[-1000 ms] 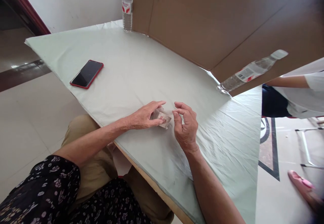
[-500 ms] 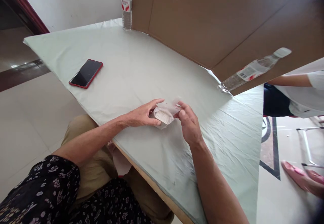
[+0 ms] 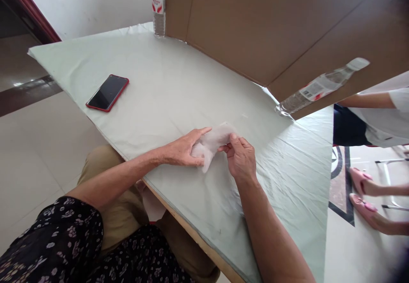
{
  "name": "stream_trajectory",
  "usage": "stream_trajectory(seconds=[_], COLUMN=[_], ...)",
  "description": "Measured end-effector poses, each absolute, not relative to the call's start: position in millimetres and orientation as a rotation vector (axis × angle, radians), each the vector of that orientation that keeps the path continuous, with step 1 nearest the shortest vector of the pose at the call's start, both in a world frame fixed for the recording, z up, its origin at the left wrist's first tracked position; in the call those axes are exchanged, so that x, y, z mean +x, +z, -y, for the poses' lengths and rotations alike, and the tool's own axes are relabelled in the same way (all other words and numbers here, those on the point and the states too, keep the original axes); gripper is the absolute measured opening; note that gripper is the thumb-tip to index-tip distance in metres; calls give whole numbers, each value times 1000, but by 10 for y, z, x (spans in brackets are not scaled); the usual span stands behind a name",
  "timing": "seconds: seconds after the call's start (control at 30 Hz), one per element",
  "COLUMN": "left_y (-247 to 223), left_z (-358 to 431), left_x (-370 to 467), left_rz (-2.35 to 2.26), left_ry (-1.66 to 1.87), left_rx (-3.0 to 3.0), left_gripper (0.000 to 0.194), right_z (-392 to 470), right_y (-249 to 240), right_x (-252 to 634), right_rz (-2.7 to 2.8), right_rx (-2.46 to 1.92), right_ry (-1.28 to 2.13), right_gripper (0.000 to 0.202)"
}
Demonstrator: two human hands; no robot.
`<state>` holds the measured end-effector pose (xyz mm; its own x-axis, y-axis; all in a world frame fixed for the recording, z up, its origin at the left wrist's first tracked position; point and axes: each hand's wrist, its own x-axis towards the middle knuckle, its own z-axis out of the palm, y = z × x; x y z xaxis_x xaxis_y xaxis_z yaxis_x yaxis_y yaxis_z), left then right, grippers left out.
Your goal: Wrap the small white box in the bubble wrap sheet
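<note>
Thin, seemingly loose wrapper edge (image 3: 223, 134).

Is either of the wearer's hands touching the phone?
No, the phone lies on the tablecloth, apart from the left hand and the right hand, which are both at the white wrapper.

The translucent wrapping (image 3: 219, 136) now stretches farther from the left hand (image 3: 182, 148) to the right hand (image 3: 242, 159).
</note>
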<state>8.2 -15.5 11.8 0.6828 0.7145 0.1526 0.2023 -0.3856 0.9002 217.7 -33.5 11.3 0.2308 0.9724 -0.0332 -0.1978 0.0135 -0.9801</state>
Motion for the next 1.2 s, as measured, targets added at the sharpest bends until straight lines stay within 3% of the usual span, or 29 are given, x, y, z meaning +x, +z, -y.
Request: stream_trajectory(seconds=[0.1,0.23,0.37,0.47,0.53,0.6,0.73,0.83,1.03,1.1,1.2], left_y=[154,197,222,226,213,189,155,167,202,191,173], left_z=[170,153,91,68,70,75,68,53,77,87,76], left_x=[77,54,14,-2,3,14,28,24,36,47,50], left_rz=[-706,-765,-813,-845,-840,-822,-787,-833,-1073,-1126,-1209], left_ry=[666,597,486,530,594,658,745,791,895,867,885], left_rx=[1807,1686,1540,1423,1333,1261,1225,1300,1756,1828,1828], left_gripper=[93,72,58,57,60,64,64,64,55,45,13], right_z=[319,302,311,365,428,501,584,546,444,441,437], right_y=[111,69,60,162,284,409,503,428,276,257,227], right_x=[2188,2226,2301,2331,2301,2230,2098,2119,2230,2235,2253], right_rz=[828,880,1085,1209,1341,1543,1841,1844,1562,1501,1421], right_rx=[-1160,-1180,-1340,-1491,-1553,-1611,-1758,-1750,-1599,-1565,-1541], right_ry=[1152,1155,896,631,677,778,638,581,778,800,803], right_gripper=[34,32,32,32,28,37,35,23,23,23,24])
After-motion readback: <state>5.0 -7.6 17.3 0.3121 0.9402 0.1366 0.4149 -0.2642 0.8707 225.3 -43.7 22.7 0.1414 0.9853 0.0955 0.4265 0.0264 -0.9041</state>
